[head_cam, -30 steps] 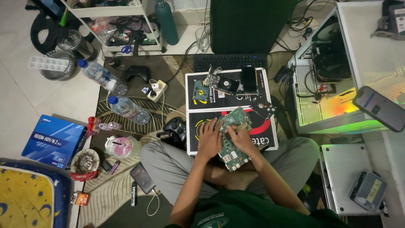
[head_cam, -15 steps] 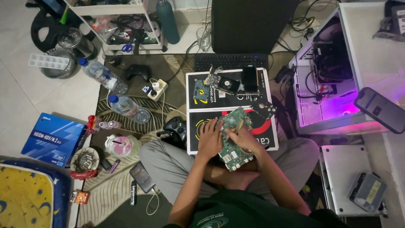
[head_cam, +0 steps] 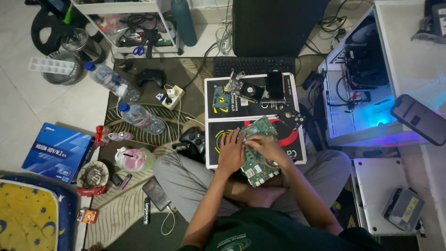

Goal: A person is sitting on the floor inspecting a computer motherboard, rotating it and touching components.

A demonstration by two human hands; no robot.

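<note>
The fingers (head_cam: 239, 137) of the left hand (head_cam: 231, 153) lie spread and flat along the left edge of a green circuit board (head_cam: 258, 153), steadying it. The right hand (head_cam: 269, 149) rests on top of the board with its fingers curled and pressed together over something small; what they pinch, if anything, I cannot tell. The board sits tilted over the person's lap, its far end above a flat black box (head_cam: 253, 139) on the floor.

Held like this, the board rests only on hands and knees, so a hard push from the right hand could likely flex it or tip it off the lap. Bare fingers on the parts could also bend a pin or smudge a contact.

On the box lie a graphics card (head_cam: 253, 90) and a small black bracket (head_cam: 290, 118), close enough to be knocked by the board's far end. A black game controller (head_cam: 193, 139) lies just beside the left knee, a phone (head_cam: 156, 193) with a cable by the left leg. Two water bottles (head_cam: 139, 118) lie on the rug to the left, a spill risk near a power strip (head_cam: 169, 96). An open, lit computer case (head_cam: 357, 79) stands to the right, a keyboard (head_cam: 253, 66) beyond the box.
</note>
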